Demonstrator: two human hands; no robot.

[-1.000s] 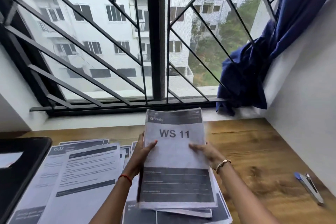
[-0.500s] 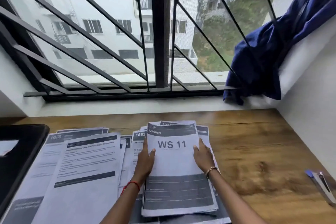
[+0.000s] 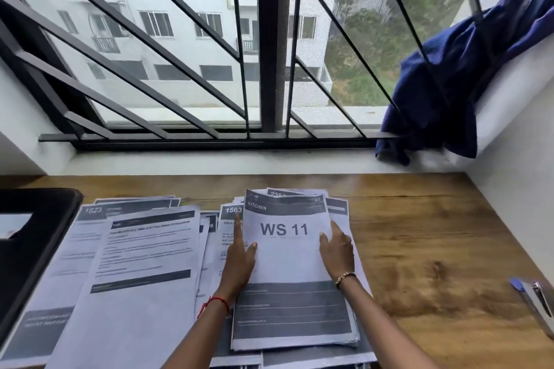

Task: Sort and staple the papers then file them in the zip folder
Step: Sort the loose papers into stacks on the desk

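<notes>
A stack of printed sheets topped by the "WS 11" page [image 3: 287, 252] lies flat on other papers in the middle of the wooden desk [image 3: 425, 237]. My left hand [image 3: 239, 260] holds its left edge, thumb on top of the page. On the stack's right edge my right hand [image 3: 337, 252] rests with straight fingers. A second spread of papers [image 3: 135, 263] covers the desk to the left. A stapler [image 3: 536, 302] with a blue end lies at the right edge. The black zip folder [image 3: 33, 237] sits at the far left, cut off by the frame.
A barred window and its sill [image 3: 209, 159] run along the back of the desk. A blue curtain [image 3: 443, 93] hangs bunched at the right. A white wall [image 3: 515, 189] bounds the desk's right side. Bare wood shows between the stack and the stapler.
The "WS 11" stack was held upright off the desk a second ago. It has come down flat onto the papers, and both hands now sit at its side edges.
</notes>
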